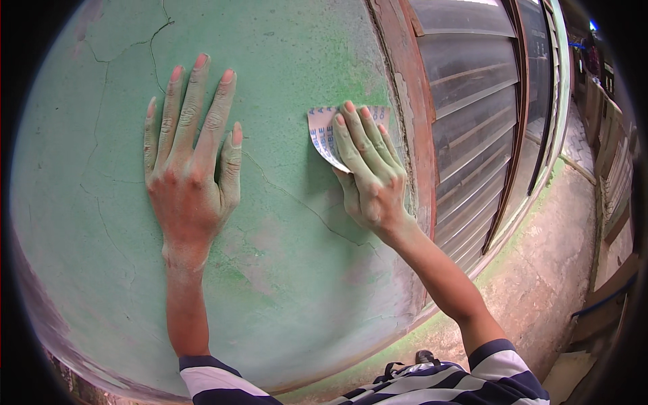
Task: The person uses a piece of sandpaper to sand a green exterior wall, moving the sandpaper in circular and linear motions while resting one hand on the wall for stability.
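Head camera view, read from left to right. A green wall (pixel 283 40) filled the left and centre of the frame, its edges bowed by the lens. Thin branching cracks (pixel 154 57) ran down it at upper left. The left hand (pixel 190 172), left of centre, lay palm-down against the wall, fingers pointing up the frame and spread apart, with the thumb held out to the side; it gripped nothing visible. A pale, dusty film coated its fingers and wrist. Below it, the cuff of a navy-and-white striped sleeve (pixel 216 378) showed at the lower edge. Between the two hands, a long crack (pixel 297 197) slanted downward to the right, above a faded patch (pixel 260 260) in the paint.

Just right of centre, in the upper half, a printed sheet (pixel 320 135) with blue lettering lay on the wall, its lower left edge curling away. The right hand (pixel 372 179) overlapped it, fingers extended and close together on its face; whether the thumb pinched the lower edge could not be told. A pale film covered this hand also.

Farther right stood a reddish-brown frame (pixel 420 135), then glossy louvre slats (pixel 472 101), a weathered floor (pixel 547 263) and, at the far right, wooden boards (pixel 607 121).
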{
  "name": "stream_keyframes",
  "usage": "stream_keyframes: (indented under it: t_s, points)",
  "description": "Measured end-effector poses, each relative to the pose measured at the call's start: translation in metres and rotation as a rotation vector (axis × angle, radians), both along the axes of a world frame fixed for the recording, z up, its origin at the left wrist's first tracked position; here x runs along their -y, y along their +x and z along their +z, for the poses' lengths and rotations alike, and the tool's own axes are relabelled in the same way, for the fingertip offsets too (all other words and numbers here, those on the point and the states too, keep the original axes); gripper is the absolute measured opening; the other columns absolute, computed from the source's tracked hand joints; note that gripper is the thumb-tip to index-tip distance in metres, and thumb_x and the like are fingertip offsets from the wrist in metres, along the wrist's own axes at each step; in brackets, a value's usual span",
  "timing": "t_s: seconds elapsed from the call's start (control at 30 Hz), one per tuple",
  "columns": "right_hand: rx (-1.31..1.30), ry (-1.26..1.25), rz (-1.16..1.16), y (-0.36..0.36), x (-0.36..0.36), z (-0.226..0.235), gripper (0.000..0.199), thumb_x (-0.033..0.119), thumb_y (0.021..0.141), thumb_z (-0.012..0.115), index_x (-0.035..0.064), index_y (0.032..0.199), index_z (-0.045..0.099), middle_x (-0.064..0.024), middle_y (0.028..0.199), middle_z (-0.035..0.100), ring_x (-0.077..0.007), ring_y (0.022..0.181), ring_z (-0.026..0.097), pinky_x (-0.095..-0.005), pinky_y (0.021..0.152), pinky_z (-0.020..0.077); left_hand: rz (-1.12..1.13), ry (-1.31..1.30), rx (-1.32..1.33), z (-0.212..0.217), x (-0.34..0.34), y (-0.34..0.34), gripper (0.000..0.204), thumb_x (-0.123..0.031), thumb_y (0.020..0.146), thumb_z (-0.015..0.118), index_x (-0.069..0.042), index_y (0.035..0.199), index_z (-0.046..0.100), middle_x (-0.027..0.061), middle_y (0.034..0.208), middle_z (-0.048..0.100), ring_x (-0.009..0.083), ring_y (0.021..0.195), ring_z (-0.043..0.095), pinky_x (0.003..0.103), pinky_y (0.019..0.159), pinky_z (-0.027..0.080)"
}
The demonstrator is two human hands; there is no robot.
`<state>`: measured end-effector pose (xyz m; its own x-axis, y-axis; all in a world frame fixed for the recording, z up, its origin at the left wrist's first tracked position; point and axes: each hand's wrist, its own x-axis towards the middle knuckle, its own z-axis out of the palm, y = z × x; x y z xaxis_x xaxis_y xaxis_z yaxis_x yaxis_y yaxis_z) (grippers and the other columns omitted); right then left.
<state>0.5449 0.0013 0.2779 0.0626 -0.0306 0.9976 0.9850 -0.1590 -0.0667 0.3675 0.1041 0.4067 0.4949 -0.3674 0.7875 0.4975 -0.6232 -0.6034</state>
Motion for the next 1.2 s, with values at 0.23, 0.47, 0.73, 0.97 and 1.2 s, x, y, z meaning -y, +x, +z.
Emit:
stream_keyframes:
  t_s: [0.23, 0.47, 0.73, 0.97, 1.2]
  points:
    - [0.074, 0.159, 0.040, 0.019, -0.006, 0.074, 0.051, 0.012, 0.089, 0.058, 0.0022, 0.138, 0.050, -0.0151, 0.145, 0.047, -0.0322, 0.138, 0.039, -0.0443, 0.113, 0.0321, -0.007, -0.031, -0.009, -0.004, 0.000, 0.002, 0.043, -0.020, 0.097, 0.049, -0.021, 0.140, 0.052, 0.0014, 0.148, 0.046, 0.0256, 0.140, 0.037, 0.047, 0.116, 0.028]
    - [-0.104, -0.051, 0.011, -0.003, 0.005, -0.047, 0.053, 0.010, 0.082, 0.056, 0.0038, 0.134, 0.056, -0.0131, 0.146, 0.047, -0.0283, 0.138, 0.041, -0.0414, 0.114, 0.0309, 0.017, 0.004, -0.010, -0.002, -0.001, 0.000, 0.042, -0.020, 0.098, 0.048, -0.021, 0.140, 0.052, 0.0010, 0.148, 0.046, 0.0254, 0.141, 0.036, 0.047, 0.116, 0.027]
    - [0.029, 0.119, 0.078, 0.010, -0.001, 0.048, 0.052, 0.007, 0.088, 0.057, 0.0007, 0.139, 0.048, -0.0176, 0.145, 0.045, -0.0354, 0.137, 0.040, -0.0446, 0.113, 0.0302, -0.062, -0.009, -0.002, -0.005, -0.006, 0.000, 0.044, -0.021, 0.094, 0.054, -0.022, 0.138, 0.055, 0.0020, 0.147, 0.047, 0.0261, 0.137, 0.042, 0.047, 0.113, 0.032]
    - [-0.119, 0.001, -0.024, -0.004, 0.000, -0.062, 0.051, 0.008, 0.083, 0.054, 0.0000, 0.133, 0.056, -0.0147, 0.145, 0.048, -0.0291, 0.139, 0.039, -0.0421, 0.114, 0.0303, 0.000, 0.000, -0.023, -0.006, -0.003, -0.004, 0.042, -0.021, 0.098, 0.049, -0.021, 0.139, 0.053, 0.0013, 0.148, 0.046, 0.0258, 0.141, 0.036, 0.047, 0.116, 0.028]
    - [0.042, 0.172, 0.060, 0.023, -0.001, 0.052, 0.047, 0.009, 0.093, 0.054, 0.0008, 0.139, 0.049, -0.0184, 0.146, 0.044, -0.0356, 0.139, 0.036, -0.0453, 0.113, 0.0302, -0.028, -0.021, -0.032, -0.008, -0.007, -0.005, 0.041, -0.020, 0.098, 0.049, -0.021, 0.139, 0.053, 0.0013, 0.148, 0.046, 0.0255, 0.141, 0.036, 0.047, 0.116, 0.028]
